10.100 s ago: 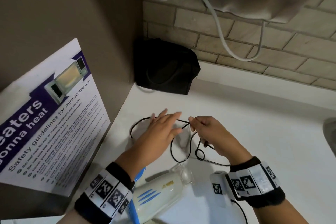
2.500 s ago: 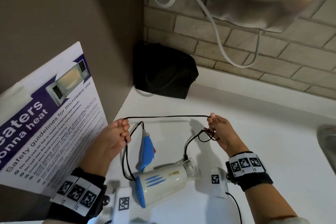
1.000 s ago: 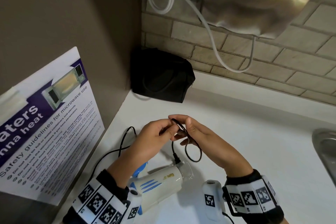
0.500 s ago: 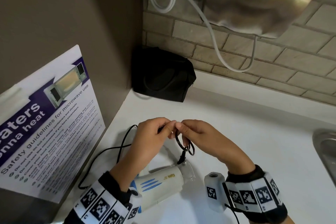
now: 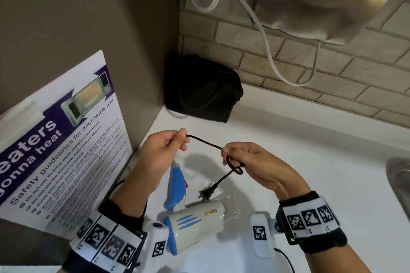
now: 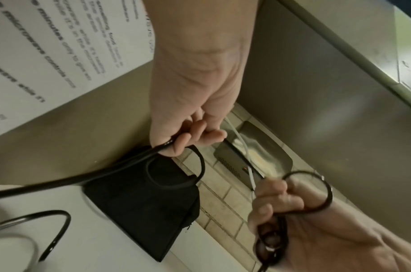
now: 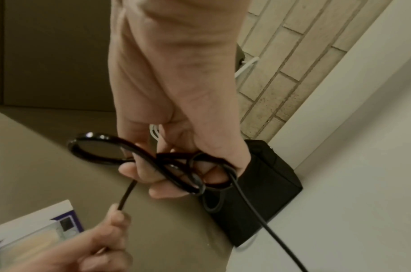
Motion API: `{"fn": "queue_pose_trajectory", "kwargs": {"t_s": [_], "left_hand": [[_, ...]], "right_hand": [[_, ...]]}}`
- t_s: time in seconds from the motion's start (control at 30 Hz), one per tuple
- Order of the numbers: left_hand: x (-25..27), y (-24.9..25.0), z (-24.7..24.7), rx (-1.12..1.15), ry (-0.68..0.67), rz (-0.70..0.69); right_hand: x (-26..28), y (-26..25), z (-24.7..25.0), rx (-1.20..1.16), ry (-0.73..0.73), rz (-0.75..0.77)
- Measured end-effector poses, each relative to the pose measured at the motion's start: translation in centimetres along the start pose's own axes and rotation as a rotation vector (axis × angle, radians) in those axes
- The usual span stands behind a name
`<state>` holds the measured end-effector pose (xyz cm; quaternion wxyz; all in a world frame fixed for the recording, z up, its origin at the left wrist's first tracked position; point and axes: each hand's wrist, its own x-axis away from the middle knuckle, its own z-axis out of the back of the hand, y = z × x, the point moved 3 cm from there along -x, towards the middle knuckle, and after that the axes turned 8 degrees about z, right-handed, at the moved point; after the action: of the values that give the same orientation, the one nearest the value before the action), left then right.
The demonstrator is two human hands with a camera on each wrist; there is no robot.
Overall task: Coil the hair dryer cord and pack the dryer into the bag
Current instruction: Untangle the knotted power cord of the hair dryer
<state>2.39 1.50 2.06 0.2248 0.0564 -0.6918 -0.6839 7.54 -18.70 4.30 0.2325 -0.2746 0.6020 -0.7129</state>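
Cord half coiled above the dryer

Cord (image 5: 205, 142) ran taut between both hands: the left hand (image 5: 163, 149) pinched it, the right hand (image 5: 248, 162) gripped small coils (plug hanging below). The hair dryer (image 5: 195, 217) lay on the white surface (image 5: 310, 173), well apart from the black bag (image 5: 204, 88) in the corner.
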Motion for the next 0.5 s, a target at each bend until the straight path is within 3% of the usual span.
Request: {"fn": "queue_pose_trajectory", "kwargs": {"t_s": [0.33,0.5], "left_hand": [[-1.9,-1.5,2.3,0.152,0.121,0.061],[-2.1,-2.6,2.2,0.147,0.117,0.093]], "right_hand": [[-0.1,1.8,2.5,-0.033,-0.025,-0.09],[-0.4,2.0,2.5,-0.179,-0.013,-0.032]]}}
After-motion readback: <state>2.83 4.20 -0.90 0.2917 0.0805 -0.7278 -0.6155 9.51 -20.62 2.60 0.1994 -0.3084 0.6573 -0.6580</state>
